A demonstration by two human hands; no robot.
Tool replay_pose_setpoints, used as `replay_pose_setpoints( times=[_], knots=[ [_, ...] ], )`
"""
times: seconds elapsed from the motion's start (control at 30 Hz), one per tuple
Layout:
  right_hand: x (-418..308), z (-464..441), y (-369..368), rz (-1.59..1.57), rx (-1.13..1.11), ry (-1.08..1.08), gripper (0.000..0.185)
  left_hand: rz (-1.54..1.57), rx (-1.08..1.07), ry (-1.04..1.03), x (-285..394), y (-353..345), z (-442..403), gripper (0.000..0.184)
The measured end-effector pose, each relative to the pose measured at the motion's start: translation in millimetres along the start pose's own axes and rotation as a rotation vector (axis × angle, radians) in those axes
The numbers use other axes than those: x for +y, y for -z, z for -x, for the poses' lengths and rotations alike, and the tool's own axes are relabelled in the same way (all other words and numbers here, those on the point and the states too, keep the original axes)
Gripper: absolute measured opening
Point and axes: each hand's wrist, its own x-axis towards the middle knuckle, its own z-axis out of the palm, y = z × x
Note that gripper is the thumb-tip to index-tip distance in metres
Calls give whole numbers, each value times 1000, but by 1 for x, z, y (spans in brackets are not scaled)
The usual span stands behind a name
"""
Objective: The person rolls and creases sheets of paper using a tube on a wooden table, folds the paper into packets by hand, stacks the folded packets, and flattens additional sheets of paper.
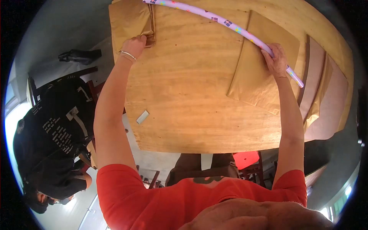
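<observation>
The right hand's [275, 59] fingers are wrapped around a lilac printed roll [226, 23], close to its near right end. The left hand's [134, 46] fingers are curled at the near right corner of a stack of folded brown paper [130, 21]; whether they pinch a sheet cannot be told. The roll slants from there to the far left, its other end reaching the stack's far side. Held so near one end, it could swing or scrape if that wrist turned, perhaps skewing the stack. A hard tug by the left hand might crease or tear the thin-looking paper. Beneath the roll, on the right, a folded brown sheet [255, 80] could slide if the roll pressed down and dragged. Farther right, overlapping brown sheets [329, 99] reach the counter's [188, 115] edge and might slip off if brushed. A small pale block [143, 117] near the left edge could be knocked by a sweeping forearm.
</observation>
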Motion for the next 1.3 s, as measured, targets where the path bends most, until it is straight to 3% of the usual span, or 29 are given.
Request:
replay_pose_setpoints(
  times=[0.17, 0.23, 0.33, 0.47, 0.57, 0.63, 0.77, 0.87, 0.93, 1.07, 1.13, 1.2, 1.23, 1.3],
  knots=[
    [1, 0, 0, -7, 31, 20, 26, 23, 85, 35, -4, 8, 11, 3],
    [1, -1, 1, 4, 26, 13, 26, 2, 268, 4, -5, 14, 18, 4],
    [3, -3, 0, 12, 33, 12, 25, -16, 325, -23, 4, 15, 29, 6],
    [5, -2, -1, 33, 37, 16, 25, -30, 200, -44, 16, 10, 38, 10],
    [5, -2, 0, 14, 52, 36, 25, 43, 112, 49, 27, 19, 37, 13],
    [4, -4, 4, 15, 64, 35, 25, 69, 365, -12, 38, 31, 38, 13],
    [4, -10, 14, -67, 93, 7, 24, 285, 428, -40, 89, 62, 31, 19],
    [-6, -19, 25, -77, 121, -21, 24, 519, 397, -79, 168, 79, 13, 25],
    [-8, -28, 32, -82, 97, -8, 24, 810, 486, -170, 224, 105, -7, 32],
    [1, -37, 34, -96, 56, -19, 23, 879, 333, -43, 321, 142, -29, 44],
    [11, -40, 31, -85, 93, 52, 24, 902, 300, 56, 334, 148, -31, 49],
    [20, -44, 24, -93, 127, 124, 24, 887, 376, 239, 334, 149, -32, 43],
    [23, -47, 23, -77, 147, 110, 26, 1057, 215, 453, 312, 140, -29, 40],
    [26, -41, 18, -68, 157, 80, 27, 835, 545, 619, 254, 97, -20, 30]
  ],
)
